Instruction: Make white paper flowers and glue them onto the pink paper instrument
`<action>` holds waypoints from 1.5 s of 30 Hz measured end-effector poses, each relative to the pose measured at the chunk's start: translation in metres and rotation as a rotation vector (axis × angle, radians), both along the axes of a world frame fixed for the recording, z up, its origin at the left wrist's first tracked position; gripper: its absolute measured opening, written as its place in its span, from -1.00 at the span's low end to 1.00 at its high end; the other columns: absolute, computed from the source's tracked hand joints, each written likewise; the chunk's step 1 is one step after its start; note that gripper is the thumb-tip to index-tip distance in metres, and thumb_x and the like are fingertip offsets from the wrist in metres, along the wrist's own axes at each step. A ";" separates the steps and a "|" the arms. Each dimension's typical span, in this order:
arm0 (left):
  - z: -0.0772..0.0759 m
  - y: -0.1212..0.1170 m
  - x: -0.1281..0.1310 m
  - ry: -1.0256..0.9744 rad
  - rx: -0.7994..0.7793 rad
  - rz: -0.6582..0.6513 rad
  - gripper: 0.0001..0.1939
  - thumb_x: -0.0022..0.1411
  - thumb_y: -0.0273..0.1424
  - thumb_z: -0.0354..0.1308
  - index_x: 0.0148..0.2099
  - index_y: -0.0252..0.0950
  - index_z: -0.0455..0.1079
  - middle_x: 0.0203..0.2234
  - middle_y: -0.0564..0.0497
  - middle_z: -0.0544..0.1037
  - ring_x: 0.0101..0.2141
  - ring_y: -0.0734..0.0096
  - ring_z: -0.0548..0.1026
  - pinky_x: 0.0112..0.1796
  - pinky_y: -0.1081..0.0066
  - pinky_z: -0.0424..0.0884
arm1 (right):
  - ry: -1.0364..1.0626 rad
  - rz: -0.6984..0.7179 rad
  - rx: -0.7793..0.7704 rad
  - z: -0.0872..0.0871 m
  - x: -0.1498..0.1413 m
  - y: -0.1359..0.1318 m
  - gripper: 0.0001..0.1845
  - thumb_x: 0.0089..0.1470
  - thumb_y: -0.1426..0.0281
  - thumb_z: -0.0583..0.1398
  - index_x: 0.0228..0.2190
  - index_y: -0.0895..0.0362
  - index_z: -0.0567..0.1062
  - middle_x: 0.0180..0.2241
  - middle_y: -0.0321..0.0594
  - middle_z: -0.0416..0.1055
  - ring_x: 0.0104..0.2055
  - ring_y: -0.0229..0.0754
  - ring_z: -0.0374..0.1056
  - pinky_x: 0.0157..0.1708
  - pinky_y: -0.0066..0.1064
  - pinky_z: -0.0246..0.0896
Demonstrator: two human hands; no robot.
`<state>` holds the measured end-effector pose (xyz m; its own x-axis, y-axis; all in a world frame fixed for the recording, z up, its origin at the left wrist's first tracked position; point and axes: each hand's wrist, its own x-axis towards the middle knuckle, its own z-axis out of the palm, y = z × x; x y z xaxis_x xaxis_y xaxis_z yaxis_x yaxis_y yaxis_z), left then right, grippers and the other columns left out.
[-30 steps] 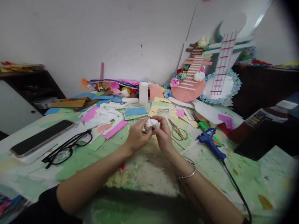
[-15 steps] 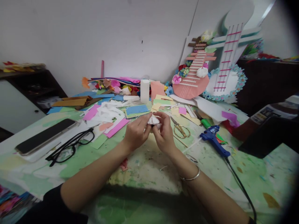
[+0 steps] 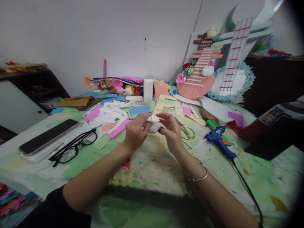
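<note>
A small white paper flower [image 3: 154,124], crumpled and layered, is held above the table between my two hands. My left hand [image 3: 137,130] pinches it from the left with thumb and fingers. On the other side, my right hand [image 3: 169,129] curls loosely round it, thumb low and fingertips at its upper right edge. The flower's underside is partly hidden by the fingers. Gold-handled scissors [image 3: 188,132] lie just beyond my right hand. To the right rests a blue glue gun [image 3: 219,142] with its cord trailing toward me.
Black glasses [image 3: 73,147] and a phone [image 3: 48,136] lie at the left. White paper strips [image 3: 108,114] and coloured sheets [image 3: 140,110] cover the table's middle. A white cylinder [image 3: 148,91] stands behind them. Paper instruments [image 3: 196,85] lean at the back right, near a dark box [image 3: 273,141].
My right fingers have spread and drawn slightly right, so more of the white paper flower shows. My left hand keeps its hold. The view has shifted a little.
</note>
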<state>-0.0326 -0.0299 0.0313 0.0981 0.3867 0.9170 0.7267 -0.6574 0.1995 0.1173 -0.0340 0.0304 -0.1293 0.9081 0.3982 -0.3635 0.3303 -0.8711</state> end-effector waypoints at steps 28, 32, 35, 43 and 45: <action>0.003 0.000 0.000 -0.065 -0.029 -0.184 -0.62 0.27 -0.59 0.03 0.12 -0.30 0.33 0.01 -0.13 0.54 0.03 0.31 0.51 -0.06 0.38 0.51 | 0.129 0.260 -0.120 0.004 -0.001 -0.004 -0.46 -0.09 0.25 0.40 -0.01 -0.10 0.52 0.08 -0.29 0.44 0.03 -0.06 0.39 0.04 -0.05 0.38; 0.006 0.001 0.000 -0.006 0.085 -0.227 -0.65 0.29 -0.59 0.04 0.09 -0.29 0.37 0.02 -0.17 0.52 0.06 0.26 0.49 0.08 0.22 0.43 | 0.128 0.225 -0.081 0.004 0.003 -0.003 -0.52 -0.04 0.25 0.38 -0.02 -0.11 0.53 0.03 -0.30 0.48 0.00 -0.11 0.41 0.02 -0.10 0.41; 0.009 0.002 -0.001 0.018 0.102 -0.198 -0.66 0.30 -0.58 0.03 0.08 -0.27 0.39 0.03 -0.18 0.51 0.05 0.25 0.49 0.03 0.21 0.47 | 0.122 0.214 -0.088 0.005 0.006 -0.004 -0.55 -0.01 0.28 0.36 -0.03 -0.13 0.54 0.00 -0.33 0.50 -0.08 -0.19 0.45 -0.08 -0.23 0.47; 0.008 0.003 -0.006 0.113 0.108 -0.173 -0.64 0.30 -0.54 0.05 0.10 -0.20 0.42 -0.01 -0.15 0.49 -0.03 0.28 0.49 -0.12 0.30 0.54 | 0.030 0.105 -0.095 0.007 0.010 -0.003 -0.65 0.03 0.21 0.33 -0.09 -0.11 0.59 -0.21 -0.28 0.56 -0.25 -0.21 0.47 -0.38 -0.41 0.47; 0.007 0.003 -0.006 0.123 0.111 -0.174 -0.64 0.30 -0.54 0.05 0.10 -0.21 0.42 -0.02 -0.16 0.48 -0.04 0.28 0.49 -0.14 0.31 0.55 | 0.010 0.094 -0.097 0.006 0.011 -0.002 -0.64 0.04 0.19 0.32 -0.08 -0.12 0.59 -0.17 -0.27 0.55 -0.24 -0.21 0.46 -0.39 -0.41 0.46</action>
